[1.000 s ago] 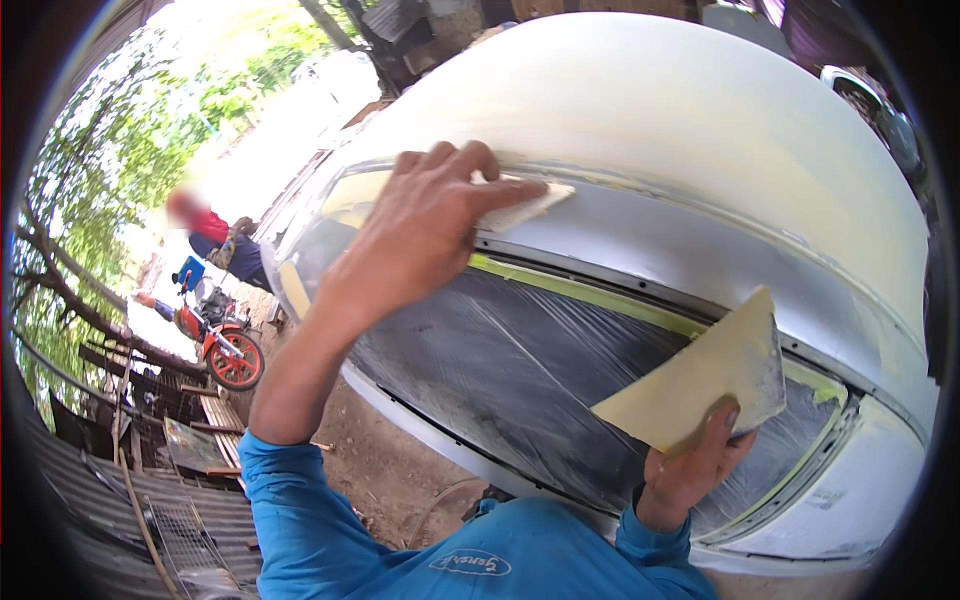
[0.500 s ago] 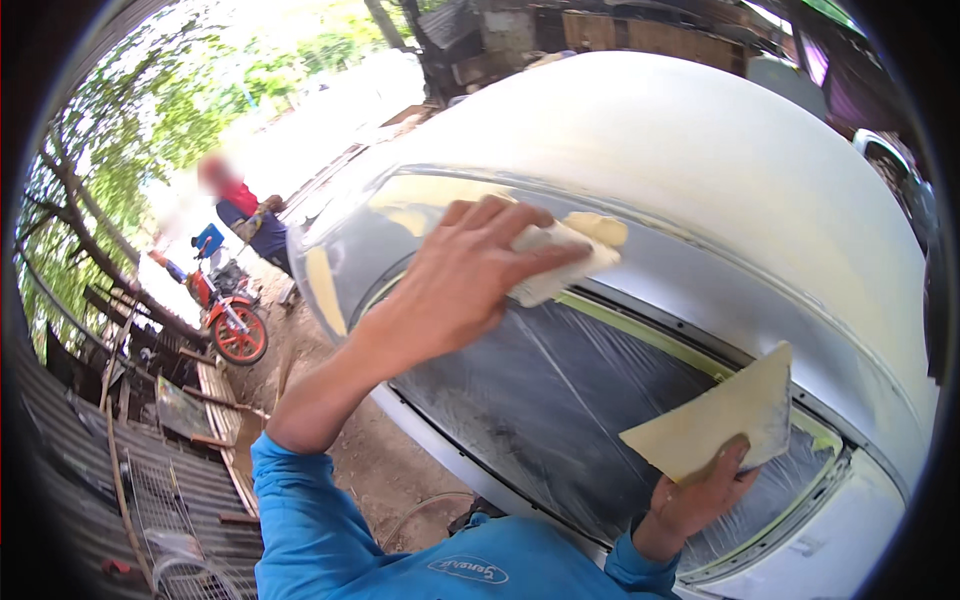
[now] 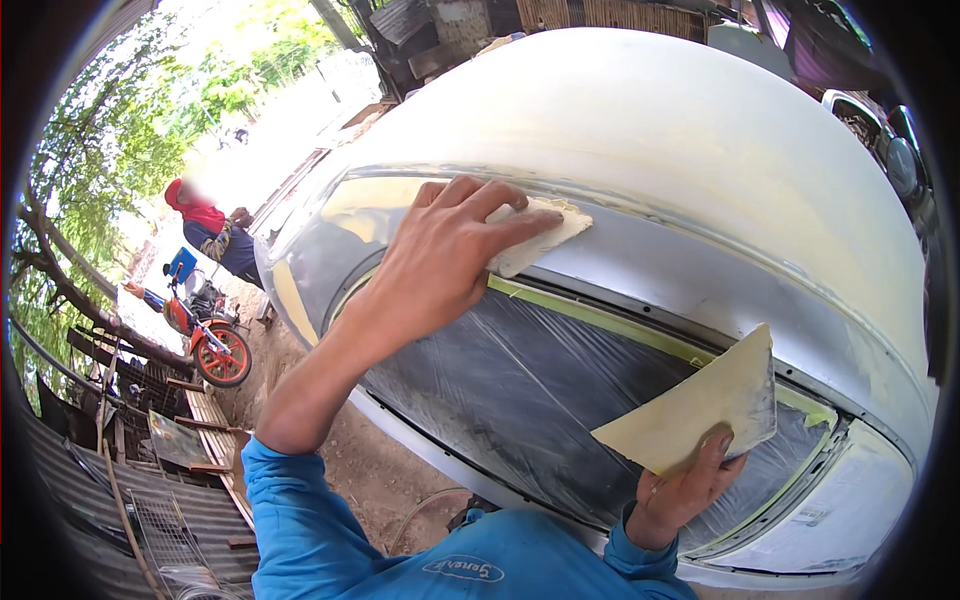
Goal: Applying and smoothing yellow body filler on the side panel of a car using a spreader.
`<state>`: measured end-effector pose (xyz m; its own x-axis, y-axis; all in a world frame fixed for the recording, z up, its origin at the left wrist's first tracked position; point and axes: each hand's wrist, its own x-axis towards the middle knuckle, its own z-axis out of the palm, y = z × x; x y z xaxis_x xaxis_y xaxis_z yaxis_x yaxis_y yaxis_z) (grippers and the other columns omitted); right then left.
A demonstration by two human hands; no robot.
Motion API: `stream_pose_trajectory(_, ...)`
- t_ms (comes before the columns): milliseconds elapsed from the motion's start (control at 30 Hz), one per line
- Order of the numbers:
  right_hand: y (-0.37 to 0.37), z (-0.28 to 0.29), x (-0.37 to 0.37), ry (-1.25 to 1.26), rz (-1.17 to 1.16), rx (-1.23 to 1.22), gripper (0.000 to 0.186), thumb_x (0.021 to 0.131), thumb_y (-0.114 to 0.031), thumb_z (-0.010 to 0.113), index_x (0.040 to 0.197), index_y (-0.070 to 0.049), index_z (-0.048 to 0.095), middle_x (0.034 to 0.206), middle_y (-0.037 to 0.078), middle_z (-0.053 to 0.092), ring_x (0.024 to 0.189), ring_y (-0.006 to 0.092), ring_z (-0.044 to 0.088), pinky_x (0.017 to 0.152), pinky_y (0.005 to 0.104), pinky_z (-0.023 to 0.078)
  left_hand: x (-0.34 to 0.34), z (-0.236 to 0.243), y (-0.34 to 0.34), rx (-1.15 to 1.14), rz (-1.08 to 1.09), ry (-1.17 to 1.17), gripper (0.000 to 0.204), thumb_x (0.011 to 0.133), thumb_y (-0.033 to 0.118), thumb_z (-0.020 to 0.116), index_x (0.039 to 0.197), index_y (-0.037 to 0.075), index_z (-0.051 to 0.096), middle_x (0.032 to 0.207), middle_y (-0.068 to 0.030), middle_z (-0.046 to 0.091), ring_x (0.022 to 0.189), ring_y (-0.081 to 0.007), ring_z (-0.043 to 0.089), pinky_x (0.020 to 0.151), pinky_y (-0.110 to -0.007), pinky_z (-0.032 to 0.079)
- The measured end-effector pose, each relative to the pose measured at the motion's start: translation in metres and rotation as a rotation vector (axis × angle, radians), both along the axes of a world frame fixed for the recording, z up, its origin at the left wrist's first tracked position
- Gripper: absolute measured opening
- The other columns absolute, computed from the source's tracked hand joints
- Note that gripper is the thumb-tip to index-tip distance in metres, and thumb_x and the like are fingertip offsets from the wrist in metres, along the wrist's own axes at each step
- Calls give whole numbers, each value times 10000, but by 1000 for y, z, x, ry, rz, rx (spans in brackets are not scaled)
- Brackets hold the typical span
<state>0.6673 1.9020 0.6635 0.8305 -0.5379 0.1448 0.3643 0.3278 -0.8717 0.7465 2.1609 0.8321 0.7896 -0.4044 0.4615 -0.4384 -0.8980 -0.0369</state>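
My left hand (image 3: pixel 435 250) reaches across to the car's side panel, its fingers and thumb closed on a flat spreader (image 3: pixel 540 236) coated in cream filler. The spreader's far edge lies at the grey strip between roof and window; whether it presses on the metal I cannot tell. Lower right, my right hand (image 3: pixel 690 487) grips the bottom edge of a cream-smeared, four-sided mixing board (image 3: pixel 705 410), held tilted in front of the window. Dark plastic sheeting (image 3: pixel 500 370) covers the window opening, bordered with yellow-green tape (image 3: pixel 620 322). Cream filler patches (image 3: pixel 375 192) mark the panel beyond my left hand.
The pale car roof (image 3: pixel 640 130) curves away at the far side. To the left, a person (image 3: pixel 215 230) in a red cap stands beside an orange motorcycle (image 3: pixel 220 350). Corrugated sheets (image 3: pixel 70 490) and wooden planks (image 3: pixel 215 440) lie at the lower left.
The whole view has shifted, moving the scene leftward. A rounded lump of filler at the spreader's tip no longer shows, and the spreader sits flatter toward the panel. Both hands keep their holds.
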Motion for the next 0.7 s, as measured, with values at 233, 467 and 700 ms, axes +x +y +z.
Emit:
stream_pose_trajectory(233, 0, -2, -1, 12, -12, -21, 645, 905, -332, 594, 1442, -33, 400, 1396, 348, 361, 1263, 495, 421, 989, 507, 412, -29, -11, -2, 9, 18, 3, 784, 535, -117, 545, 1259, 163, 652, 1187, -94, 610, 1105, -316, 546, 964, -419, 398)
stream_pose_trajectory(467, 1, 0, -2, -12, 32, 23, 629, 904, -260, 610, 1447, -34, 389, 1395, 350, 356, 1244, 498, 438, 979, 505, 424, -8, 2, 11, -28, 23, -42, 733, 557, -126, 501, 1237, 102, 650, 1192, -122, 609, 1133, -317, 529, 951, -421, 388)
stream_pose_trajectory(700, 3, -5, -5, -41, 7, 20, 624, 908, -247, 616, 1446, -26, 389, 1382, 354, 368, 1239, 497, 442, 975, 505, 427, 1, -6, 15, 3, 28, -86, 701, 571, -126, 508, 1244, 49, 600, 1246, -115, 599, 1151, -324, 509, 998, -419, 344)
